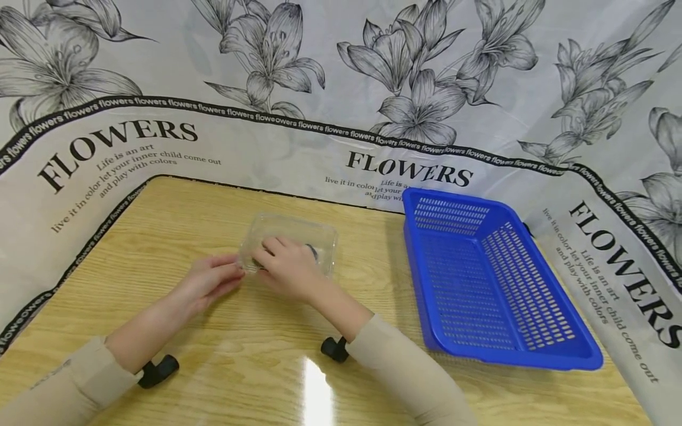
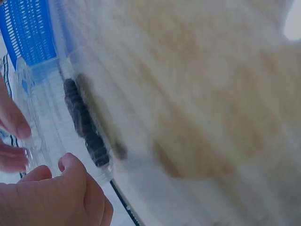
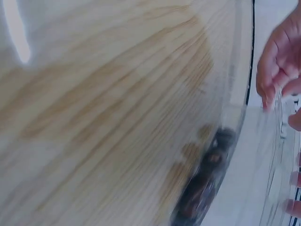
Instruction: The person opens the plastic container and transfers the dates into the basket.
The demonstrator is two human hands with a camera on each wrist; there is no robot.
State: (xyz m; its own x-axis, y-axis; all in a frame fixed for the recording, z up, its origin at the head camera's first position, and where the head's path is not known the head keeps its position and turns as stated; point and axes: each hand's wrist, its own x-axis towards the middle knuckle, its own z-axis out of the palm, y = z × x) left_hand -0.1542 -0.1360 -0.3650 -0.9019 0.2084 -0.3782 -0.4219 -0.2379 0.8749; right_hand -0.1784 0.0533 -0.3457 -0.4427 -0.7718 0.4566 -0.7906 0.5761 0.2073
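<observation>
A clear plastic box (image 1: pixel 326 236) lies on the wooden table, with its lid side up. Through its wall shows a row of dark, lumpy pieces (image 2: pixel 85 122), of a kind I cannot tell. At the box's near left corner, my left hand (image 1: pixel 210 278) pinches the rim between thumb and fingers. My right hand (image 1: pixel 290 269) reaches over the top, its bent fingers gripping at the left side, close to the left hand. In the left wrist view, the right hand's fingertips (image 2: pixel 21 132) are at the rim. The right hand covers part of the contents in the head view.
A blue plastic basket (image 1: pixel 460 260) with slotted walls stands to the right of the box. The wooden table (image 1: pixel 176 225) is bordered by a white flower-printed sheet (image 1: pixel 298 148). Black fittings (image 1: pixel 158 371) show at both wrists.
</observation>
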